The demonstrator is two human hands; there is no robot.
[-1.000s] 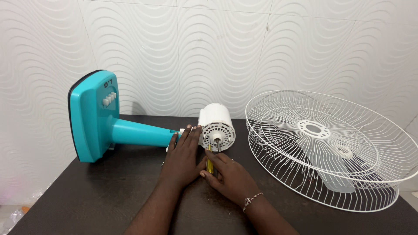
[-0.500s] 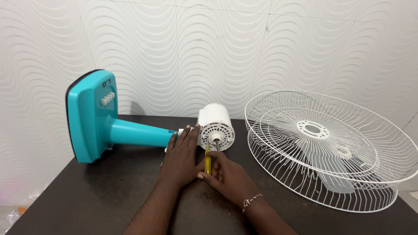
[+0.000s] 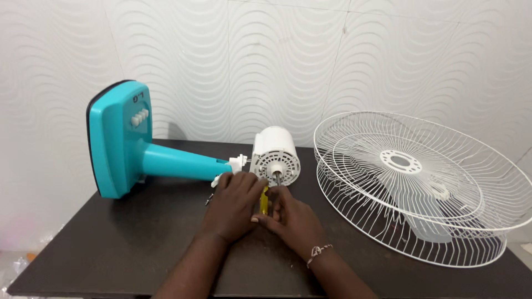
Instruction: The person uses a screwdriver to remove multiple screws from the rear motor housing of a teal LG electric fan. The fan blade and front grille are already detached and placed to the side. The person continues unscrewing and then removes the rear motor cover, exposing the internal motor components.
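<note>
Lying sideways on dark worktop (image 3: 138, 243): teal-stemmed fan body with white cylindrical motor housing (image 3: 275, 155). Right hand (image 3: 291, 218) pinching yellow-handled screwdriver (image 3: 264, 200) below the housing face; left hand (image 3: 235, 202) pressed flat beside it. Risk: tip slipping, round housing rolling.

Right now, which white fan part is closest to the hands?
The white motor housing, directly ahead of both hands; the wire grilles sit apart, off to the right.

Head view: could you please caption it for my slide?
Two hands hold a yellow screwdriver at a white fan motor.
</note>
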